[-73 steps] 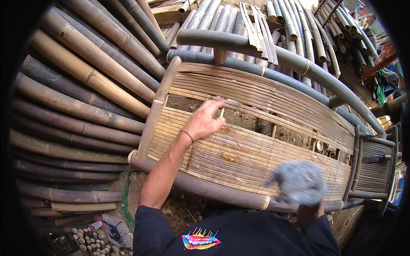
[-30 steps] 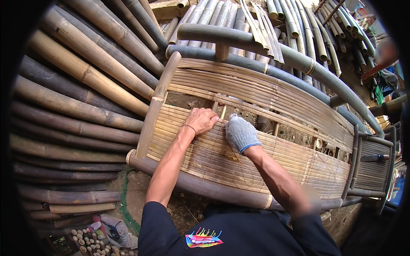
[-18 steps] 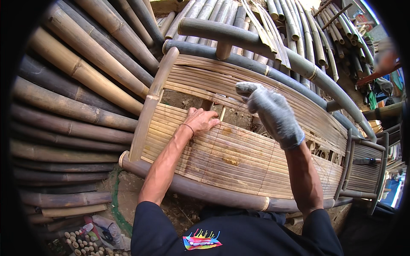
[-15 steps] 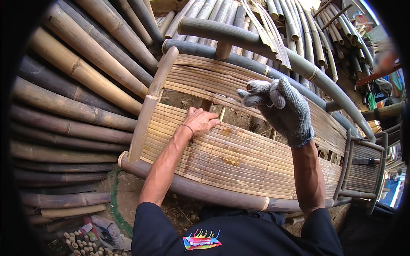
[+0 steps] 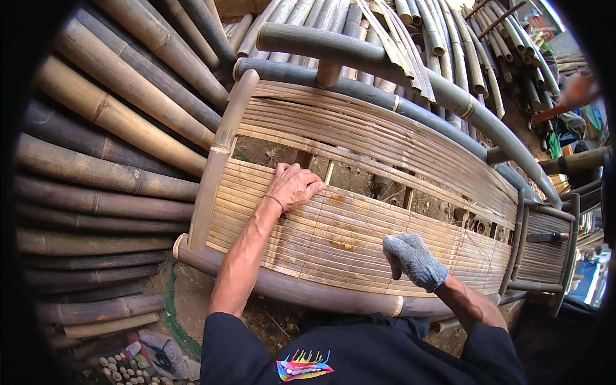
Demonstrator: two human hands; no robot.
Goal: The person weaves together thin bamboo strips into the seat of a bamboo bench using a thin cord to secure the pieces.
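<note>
One left grip curled over slat edge by open gap, right grip unclear.

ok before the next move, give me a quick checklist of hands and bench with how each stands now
1. Left hand on the slats beside the gap: ok.
2. Left hand gloved: not ok, it is bare.
3. Right hand gloved: ok, grey glove.
4. Hands well apart: ok.
5. Right hand empty: cannot tell, palm hidden.
6. Seat without openings: not ok, the gap shows the ground beneath.
</note>
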